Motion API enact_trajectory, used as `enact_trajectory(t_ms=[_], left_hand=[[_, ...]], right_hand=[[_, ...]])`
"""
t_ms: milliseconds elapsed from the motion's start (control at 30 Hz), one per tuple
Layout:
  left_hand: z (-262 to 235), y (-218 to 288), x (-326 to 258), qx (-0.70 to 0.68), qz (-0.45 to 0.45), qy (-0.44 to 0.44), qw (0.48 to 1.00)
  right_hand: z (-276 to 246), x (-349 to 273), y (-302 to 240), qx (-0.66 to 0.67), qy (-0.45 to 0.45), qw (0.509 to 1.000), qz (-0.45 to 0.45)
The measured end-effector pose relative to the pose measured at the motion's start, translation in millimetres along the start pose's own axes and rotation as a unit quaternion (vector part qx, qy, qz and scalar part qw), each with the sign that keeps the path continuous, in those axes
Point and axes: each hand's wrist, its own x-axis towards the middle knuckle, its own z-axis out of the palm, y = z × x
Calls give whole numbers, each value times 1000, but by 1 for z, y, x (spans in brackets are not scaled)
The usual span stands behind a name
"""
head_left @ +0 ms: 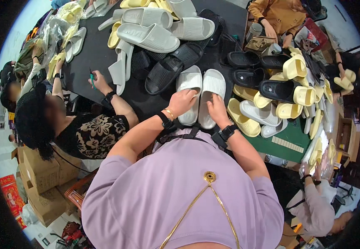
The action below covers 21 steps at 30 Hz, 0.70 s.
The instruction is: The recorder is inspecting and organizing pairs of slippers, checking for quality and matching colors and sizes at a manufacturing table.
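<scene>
A pair of light grey slide slippers lies side by side in front of me, toes pointing away, at the near edge of the black table. My left hand (182, 101) is closed at the left slipper (189, 79), its fingers curled at the rear edge of the ribbed strap. Against the right slipper (214, 81), my right hand (217, 108) is closed too, its fingertips over the footbed just behind the strap. The undersides of both hands are hidden. Just beyond sits a black ribbed slide slipper (160, 76).
Grey slippers (148, 38) pile up on the black table (80, 68). Black slippers (277, 90) and yellow slippers (244, 118) crowd the green mat (261, 145) at right. Left of me a co-worker's hand (101, 82) holds a small green-handled tool (92, 79). Cardboard boxes (43, 170) stand behind.
</scene>
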Motion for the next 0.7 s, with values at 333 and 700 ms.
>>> enact_trajectory(t_ms=[333,700], left_hand=[[-7,-1,24,41,-58,-58,996],[-11,-14,25,-79,-82,-27,993]], right_hand=[[4,11,-5,-31,-23,999,19],[-3,-9,-2,3,-14,999,36]])
